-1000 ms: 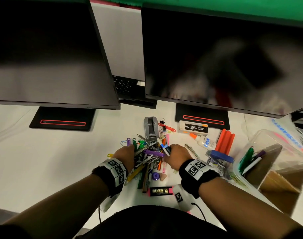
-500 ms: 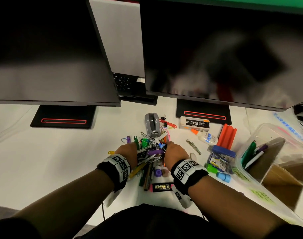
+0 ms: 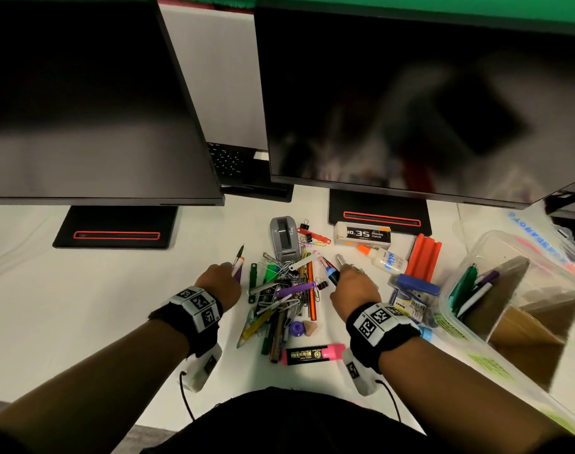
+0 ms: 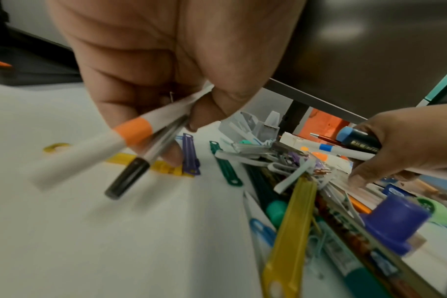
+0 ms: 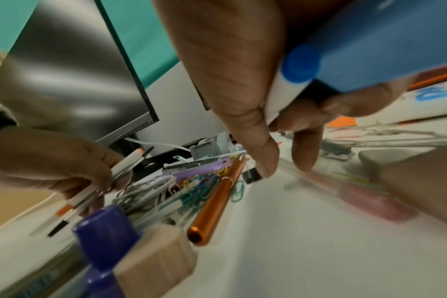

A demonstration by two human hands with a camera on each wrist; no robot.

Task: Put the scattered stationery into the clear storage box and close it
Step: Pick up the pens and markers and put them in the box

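A heap of stationery (image 3: 286, 290) lies on the white desk between my hands: pens, paper clips, plastic fasteners, an orange tube (image 3: 311, 290). My left hand (image 3: 220, 280) grips two pens (image 4: 130, 145), a white one with an orange band and a clear one with a black cap. My right hand (image 3: 353, 283) holds a bunch of markers (image 5: 345, 60), among them a white pen with a blue band and a dark marker with a blue cap (image 4: 355, 139). The clear storage box (image 3: 509, 290) stands open at the right with several pens and cardboard dividers inside.
Two dark monitors (image 3: 83, 109) hang over the back of the desk on black stands (image 3: 115, 231). A grey tape dispenser (image 3: 283, 237), a staples box (image 3: 361, 234), a glue bottle (image 3: 386, 260), orange sticks (image 3: 423, 257) and a pink highlighter (image 3: 315, 353) lie around the heap.
Both hands have drawn out of the heap and apart, each holding pens: the left moved left, the right moved right toward the box.
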